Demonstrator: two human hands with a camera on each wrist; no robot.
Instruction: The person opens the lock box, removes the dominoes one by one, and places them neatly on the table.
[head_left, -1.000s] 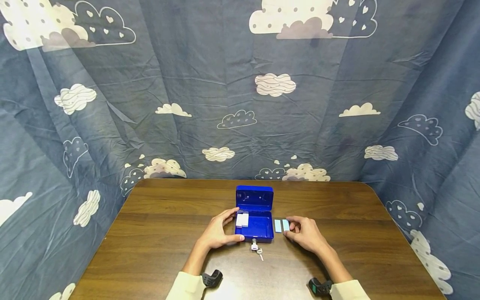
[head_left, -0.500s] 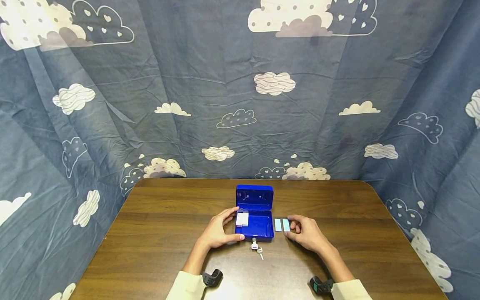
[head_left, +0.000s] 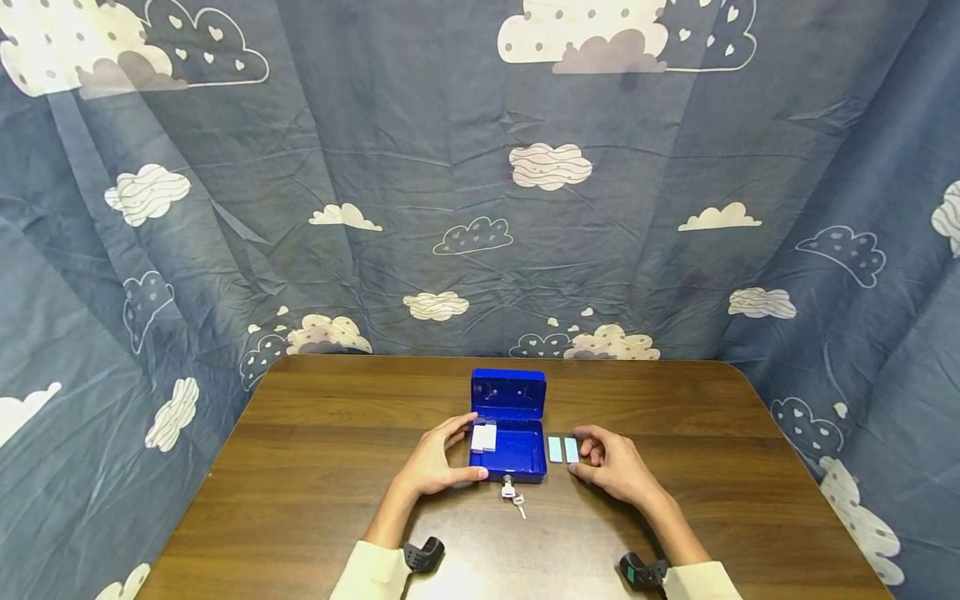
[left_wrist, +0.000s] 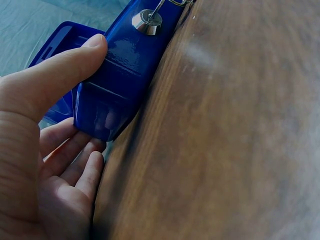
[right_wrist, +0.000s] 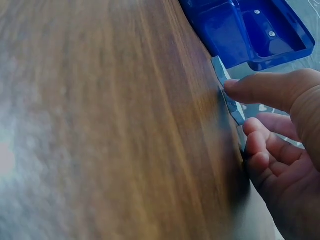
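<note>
At the near edge, cream sleeves (head_left: 371, 573) end at wrists with black devices (head_left: 424, 555) strapped on. A little farther on, a loose key (head_left: 520, 505) lies just beside another key (head_left: 508, 490) seated in the round lock (left_wrist: 147, 21) of a blue box (head_left: 525, 478).

The left hand (head_left: 431, 465) spans the box's left end, thumb and fingers (left_wrist: 82, 172) set wide apart: the thumb lies over the front wall's top edge, the fingers bear against the end wall, and the index fingertip reaches the back left corner.

The right hand (head_left: 611, 464) pinches a light-blue block (head_left: 572, 450) end to end, thumb at the near end and index finger at the far one, parted by the block's length; the other fingers curl loosely behind. The block sits right of the box, with a second light-blue block (head_left: 555, 450) between them, close to both.

Inside the box, white blocks (head_left: 483, 437) lie side by side at the left. The raised lid (head_left: 508, 395) stands behind. Past the brown wooden counter (head_left: 337, 417) hangs a blue-grey cloud-patterned curtain (head_left: 480, 275).
</note>
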